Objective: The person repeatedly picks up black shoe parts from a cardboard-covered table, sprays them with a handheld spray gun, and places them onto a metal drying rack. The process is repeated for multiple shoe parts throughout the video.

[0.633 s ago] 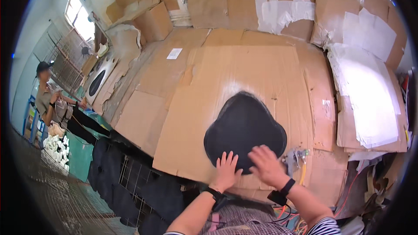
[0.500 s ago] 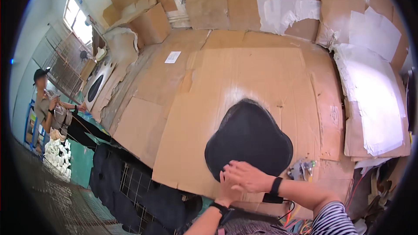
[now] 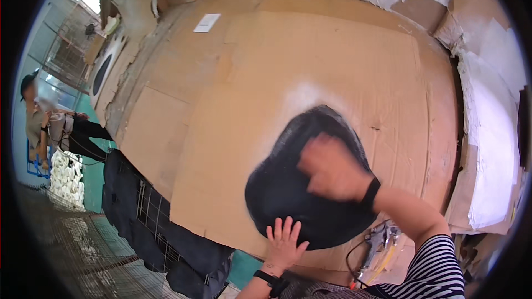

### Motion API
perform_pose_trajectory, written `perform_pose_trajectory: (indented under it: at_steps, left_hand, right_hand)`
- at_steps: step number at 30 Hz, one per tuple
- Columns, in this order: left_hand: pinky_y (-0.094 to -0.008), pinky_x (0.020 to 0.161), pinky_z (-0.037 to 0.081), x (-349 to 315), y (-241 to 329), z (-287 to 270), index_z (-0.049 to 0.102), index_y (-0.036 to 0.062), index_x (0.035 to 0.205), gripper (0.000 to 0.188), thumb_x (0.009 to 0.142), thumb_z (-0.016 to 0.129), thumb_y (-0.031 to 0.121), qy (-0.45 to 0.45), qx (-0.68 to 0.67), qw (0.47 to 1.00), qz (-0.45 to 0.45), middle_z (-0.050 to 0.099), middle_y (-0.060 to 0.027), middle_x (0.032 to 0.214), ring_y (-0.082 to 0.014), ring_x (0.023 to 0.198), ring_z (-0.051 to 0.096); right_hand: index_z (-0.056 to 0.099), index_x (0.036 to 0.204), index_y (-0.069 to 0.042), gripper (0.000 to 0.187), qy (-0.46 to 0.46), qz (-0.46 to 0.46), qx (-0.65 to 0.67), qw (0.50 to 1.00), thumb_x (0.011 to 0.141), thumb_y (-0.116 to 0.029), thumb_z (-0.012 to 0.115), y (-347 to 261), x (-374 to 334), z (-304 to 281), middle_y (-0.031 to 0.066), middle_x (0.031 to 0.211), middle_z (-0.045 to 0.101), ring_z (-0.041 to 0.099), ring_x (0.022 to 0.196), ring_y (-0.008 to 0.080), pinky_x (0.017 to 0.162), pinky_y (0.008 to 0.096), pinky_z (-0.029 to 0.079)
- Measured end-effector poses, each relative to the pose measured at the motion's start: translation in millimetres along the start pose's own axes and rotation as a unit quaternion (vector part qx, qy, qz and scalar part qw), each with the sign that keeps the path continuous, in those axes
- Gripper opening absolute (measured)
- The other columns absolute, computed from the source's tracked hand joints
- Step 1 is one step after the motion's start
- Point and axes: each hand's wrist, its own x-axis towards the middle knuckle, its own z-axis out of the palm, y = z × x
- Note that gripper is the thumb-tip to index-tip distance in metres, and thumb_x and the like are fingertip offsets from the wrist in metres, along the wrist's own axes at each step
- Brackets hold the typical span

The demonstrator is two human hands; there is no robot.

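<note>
A black pad (image 3: 277,199) with a rounded, lobed outline, like a seat cushion, lies on the cardboard-covered table in front of me. My left hand (image 3: 284,246) rests on its near edge, open with the fingers spread. Over the pad's right part is my right hand (image 3: 335,171), blurred by motion, its thumb apart from the fingers and nothing visible in it. I cannot tell whether the right palm touches the surface. Pale dusty marks show along the pad's far edge.
A metal spray gun (image 3: 380,239) with hoses lies right of the pad. Several dark pads (image 3: 124,191) hang over a wire rack at the table's left edge. A person (image 3: 41,116) stands at far left beside a pile of white pieces (image 3: 66,177). White sheets (image 3: 496,149) cover cardboard at right.
My hands, which were together at the pad's near edge, have parted. The right one has moved far and right over the pad; the left has flattened onto it. The head view has tilted down.
</note>
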Motion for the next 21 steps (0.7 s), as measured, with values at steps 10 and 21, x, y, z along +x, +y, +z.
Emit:
perform_pose_trajectory:
  at_steps: [10, 21]
  left_hand:
    - [-0.0616, 0.11, 0.003, 0, -2, -3, 0.03, 0.0056, 0.144, 0.075, 0.086, 0.056, 0.045, -0.018, 0.007, 1.0, 0.021, 0.019, -0.0205, 0.152, -0.0446, 0.142, 0.006]
    - [-0.0606, 0.109, 0.005, 10, -4, -15, 0.036, 0.0061, 0.141, 0.071, 0.087, 0.055, 0.047, -0.023, 0.009, 0.999, 0.031, 0.022, -0.0197, 0.151, -0.0432, 0.14, 0.01]
  right_hand:
    - [0.055, 0.116, 0.0, 0.047, 0.239, 0.061, 0.005, 0.969, 0.082, -0.032, 0.065, 10, -35, 16, 0.0186, 0.124, 0.052, 0.046, 0.119, 0.0378, 0.103, 0.0477, 0.034]
    - [0.059, 0.094, -0.001, 0.037, 0.374, 0.24, -0.078, 0.893, 0.072, -0.03, 0.067, 96, 38, 46, 0.018, 0.103, 0.056, 0.052, 0.097, 0.0362, 0.084, 0.0482, 0.041]
